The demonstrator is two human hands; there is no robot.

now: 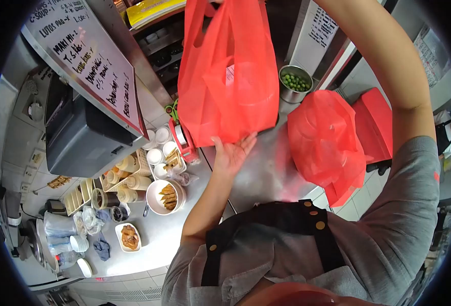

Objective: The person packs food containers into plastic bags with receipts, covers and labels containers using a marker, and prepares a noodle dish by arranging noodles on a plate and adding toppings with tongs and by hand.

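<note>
A full red carrier bag (pixel 225 97) is held up in front of me, its handles stretched toward the top edge of the view. My left hand (pixel 231 157) is palm up against the bag's lower edge, fingers spread and not wrapped round it. My right arm reaches up out of view; only a sliver of my right hand (pixel 215 1) shows at the bag's handles, its fingers mostly cut off. A second full red bag (pixel 327 143) stands on the steel counter (pixel 258 176) to the right.
Behind the second bag sits a red box (pixel 374 122). A metal pot (pixel 289 95) of green limes stands at the back. On the left are a white bowl (pixel 156 204) with fried pieces, a dish of browned food (pixel 129 237), sauce bottles (pixel 138 182) and a handwritten board (pixel 90 61).
</note>
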